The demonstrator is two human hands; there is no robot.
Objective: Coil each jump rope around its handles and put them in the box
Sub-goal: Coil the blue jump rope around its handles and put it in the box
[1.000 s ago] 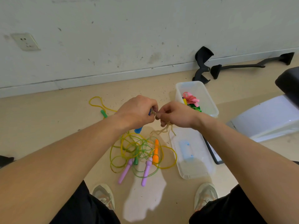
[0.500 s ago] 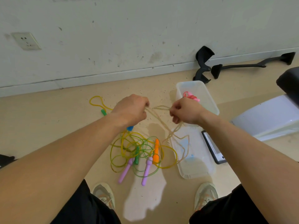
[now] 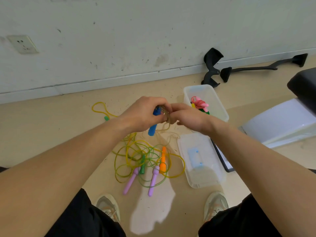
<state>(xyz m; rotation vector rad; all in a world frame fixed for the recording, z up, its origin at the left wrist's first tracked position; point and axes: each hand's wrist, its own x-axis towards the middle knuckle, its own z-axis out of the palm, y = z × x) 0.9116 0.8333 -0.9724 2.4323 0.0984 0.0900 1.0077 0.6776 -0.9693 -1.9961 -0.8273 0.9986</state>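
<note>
Jump ropes (image 3: 145, 157) lie in a heap on the floor at twelve o'clock from the two shoes (image 3: 107, 206); they are yellow and green loops all mixed up, with two purple handles (image 3: 130, 181) nearest and an orange handle (image 3: 163, 159) a bit farther; none of these is coiled yet. At three o'clock from the heap lies the clear lid (image 3: 201, 175).

Farther on, above the heap, the two hands meet. The left hand (image 3: 143, 113) has its fingers curled tight round the blue handles (image 3: 152, 130); these run long-ways from twelve o'clock down to six o'clock, and the low end sticks out under the fist. The right hand (image 3: 189, 117) touches the left one at its three o'clock side; its fingers look pinched together on the pale rope (image 3: 166, 128), right by the top of the handles.

Loose loops of that rope hang at six o'clock from where the hands meet, so I think more turns are needed; the right hand is the one to carry the rope round, across the long way of the handles.

The box (image 3: 217, 103) sits open at two o'clock from the right hand, close by, with a pink rope (image 3: 201, 104) inside; so the right hand is nearer for the drop. Far off, black parts (image 3: 212, 65) lie by the wall.
</note>
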